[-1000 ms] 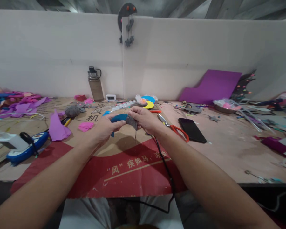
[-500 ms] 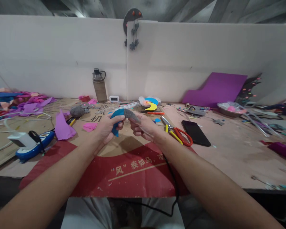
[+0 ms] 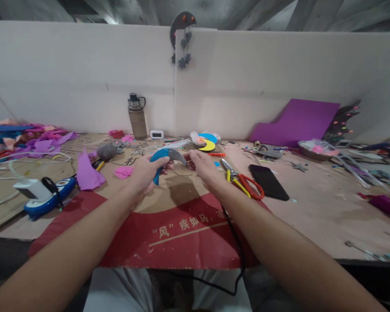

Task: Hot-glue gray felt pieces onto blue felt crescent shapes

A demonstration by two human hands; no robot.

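Both hands are raised over the cardboard sheet (image 3: 169, 234) at the middle of the table. My left hand (image 3: 146, 173) is closed round a curved blue felt piece (image 3: 158, 158) that arcs from its fingers downward. A grey felt piece (image 3: 176, 154) lies along the blue piece's upper right end. My right hand (image 3: 201, 164) pinches the tip of that grey piece with thumb and fingers. The two hands are almost touching.
Red-handled scissors (image 3: 243, 182) and a black phone (image 3: 268, 182) lie right of my hands. A water bottle (image 3: 137, 116) stands at the back wall. Purple and pink scraps (image 3: 84, 171), a blue device (image 3: 47, 197) and a black cable (image 3: 234, 255) lie about.
Both hands have lifted the felt pieces slightly up and away from me. The right hand has shifted from the grey piece's middle out to its right tip.
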